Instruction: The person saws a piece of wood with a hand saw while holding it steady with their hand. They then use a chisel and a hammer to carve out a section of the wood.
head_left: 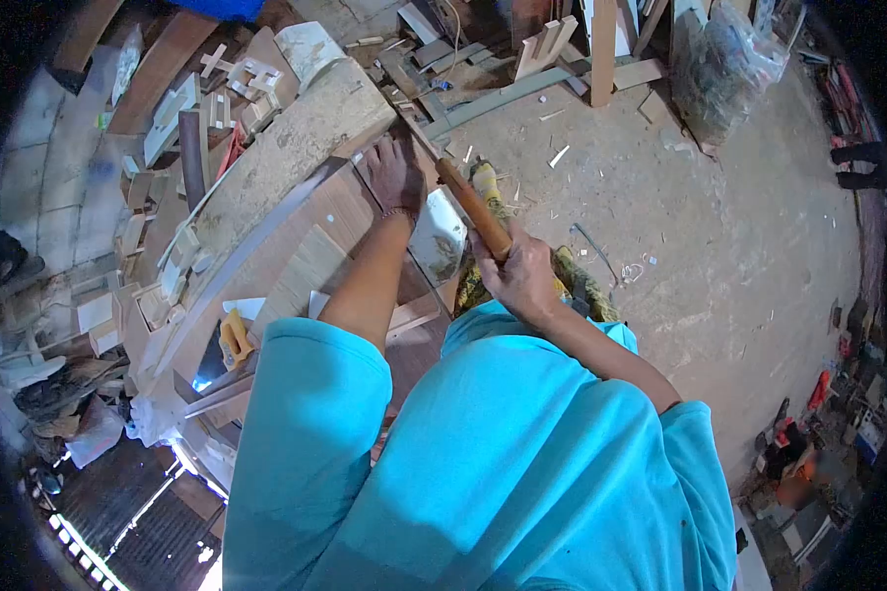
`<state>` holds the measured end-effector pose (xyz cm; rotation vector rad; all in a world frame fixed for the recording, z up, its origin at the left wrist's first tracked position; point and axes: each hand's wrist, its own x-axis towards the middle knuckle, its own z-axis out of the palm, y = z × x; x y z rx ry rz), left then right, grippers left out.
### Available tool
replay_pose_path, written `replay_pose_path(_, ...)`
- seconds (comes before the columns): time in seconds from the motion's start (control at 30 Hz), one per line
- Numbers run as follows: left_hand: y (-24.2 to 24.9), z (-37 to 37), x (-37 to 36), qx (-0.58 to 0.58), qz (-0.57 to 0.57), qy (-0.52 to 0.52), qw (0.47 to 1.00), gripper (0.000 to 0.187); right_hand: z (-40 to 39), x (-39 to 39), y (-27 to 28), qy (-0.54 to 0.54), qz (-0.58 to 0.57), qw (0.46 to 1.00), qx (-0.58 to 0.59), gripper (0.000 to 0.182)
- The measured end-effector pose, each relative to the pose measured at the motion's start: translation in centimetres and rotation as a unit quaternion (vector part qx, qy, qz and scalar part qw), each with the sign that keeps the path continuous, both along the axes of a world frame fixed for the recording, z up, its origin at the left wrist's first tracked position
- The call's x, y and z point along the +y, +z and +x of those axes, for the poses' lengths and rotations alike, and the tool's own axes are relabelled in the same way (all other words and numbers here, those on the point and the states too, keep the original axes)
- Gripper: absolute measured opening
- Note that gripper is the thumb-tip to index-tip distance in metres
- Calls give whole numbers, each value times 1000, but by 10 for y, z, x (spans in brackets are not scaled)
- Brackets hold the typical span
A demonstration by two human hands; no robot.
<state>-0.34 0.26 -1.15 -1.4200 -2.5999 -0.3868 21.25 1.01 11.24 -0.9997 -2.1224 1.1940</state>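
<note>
My right hand (525, 276) is wrapped round the brown wooden handle (478, 212) of a long tool. A thin, narrow blade runs from the handle towards the bench edge; what kind of tool it is, I cannot tell. My left hand (396, 175) lies palm down on the wooden workbench (315, 212), its fingers stretched forward and slightly apart, close beside the blade's far part. Under the left wrist, a white panel (438, 236) shows between the bench edge and the tool.
A yellow-handled saw (235, 340) lies on the bench at left. A pale, stained slab (315, 128) stretches along its far side, with wooden offcuts (251, 84) beyond. Boards (601, 59) and a clear plastic bag (729, 79) stand ahead. Small scraps litter the concrete floor (700, 256).
</note>
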Motion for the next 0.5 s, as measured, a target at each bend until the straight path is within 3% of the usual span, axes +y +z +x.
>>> replay_pose_path(0.13,-4,-5,1,30,-7,-41,999,27,-13,5,-12,20,24,999,-35,23)
replay_pose_path(0.3,-2,-3,2,-73,42,16,996,36,-14,13,1,29,-38,996,-76,28)
replay_pose_path(0.37,11,3,-1,-40,21,-2,999,39,-14,8,3,39,16,998,-52,30)
replay_pose_path(0.43,15,8,4,-11,-6,-18,1000,43,-12,6,4,45,-20,996,-76,32)
replay_pose_path(0.5,16,12,6,-9,96,0,995,49,-13,2,2,40,6,999,-25,33)
